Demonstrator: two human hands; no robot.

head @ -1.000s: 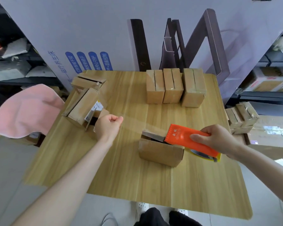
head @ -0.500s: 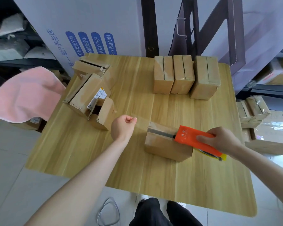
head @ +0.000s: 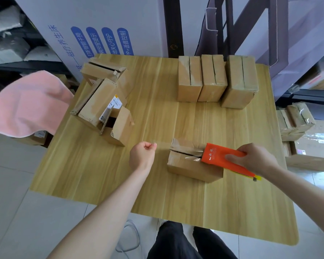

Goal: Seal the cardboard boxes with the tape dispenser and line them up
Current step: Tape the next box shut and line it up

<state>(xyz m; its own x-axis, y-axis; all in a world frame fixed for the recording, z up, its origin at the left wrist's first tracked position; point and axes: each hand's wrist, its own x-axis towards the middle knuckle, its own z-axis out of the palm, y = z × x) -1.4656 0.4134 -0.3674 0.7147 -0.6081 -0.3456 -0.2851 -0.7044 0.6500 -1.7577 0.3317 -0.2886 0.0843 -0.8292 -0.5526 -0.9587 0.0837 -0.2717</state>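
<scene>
Two hands stretch tape over a box.
Left hand [head: 141,157], fingers curled, pinches the end of clear tape [head: 163,146] just left of the box [head: 191,166] near the table's [head: 101,174] middle; right hand [head: 252,159] wraps its fingers round the orange dispenser [head: 218,156] resting on the box's top seam. Three boxes [head: 213,79] stand in a row at the far edge.

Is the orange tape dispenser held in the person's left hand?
No, the right hand grips the orange tape dispenser over the box, while the left hand pinches the stretched tape.
</scene>
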